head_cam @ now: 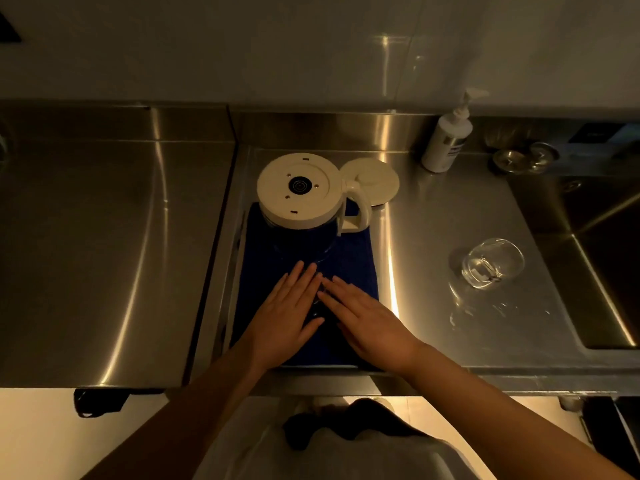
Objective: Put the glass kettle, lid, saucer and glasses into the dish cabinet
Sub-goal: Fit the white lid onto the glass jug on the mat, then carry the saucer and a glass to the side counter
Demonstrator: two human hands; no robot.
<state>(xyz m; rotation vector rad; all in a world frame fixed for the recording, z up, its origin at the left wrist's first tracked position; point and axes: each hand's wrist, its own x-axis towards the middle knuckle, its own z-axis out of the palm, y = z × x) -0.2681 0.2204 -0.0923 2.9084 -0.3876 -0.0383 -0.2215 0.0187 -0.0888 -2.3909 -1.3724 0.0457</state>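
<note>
Hands first: I see my left hand (pixel 282 320) and right hand (pixel 367 322) lying flat, fingers spread, grip released, over something glassy on the blue cloth (pixel 349 265), too dark to name. Nothing looks stored yet, I judge; no cabinet shows. Next I would close a hand round one piece and lift. Count: one glass kettle (pixel 301 199) upside down on the cloth, one lid (pixel 375 180) touching its handle, one glass (pixel 491 263) well right on the counter (pixel 426 237).

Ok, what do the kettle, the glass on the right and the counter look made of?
Kettle: upside down, matte cream base and handle, likely plastic; body see-through, apparently glass. Glass: clear, glossy, counter visible through it. Counter: brushed metal, probably stainless steel, with streaked light reflections.
</note>
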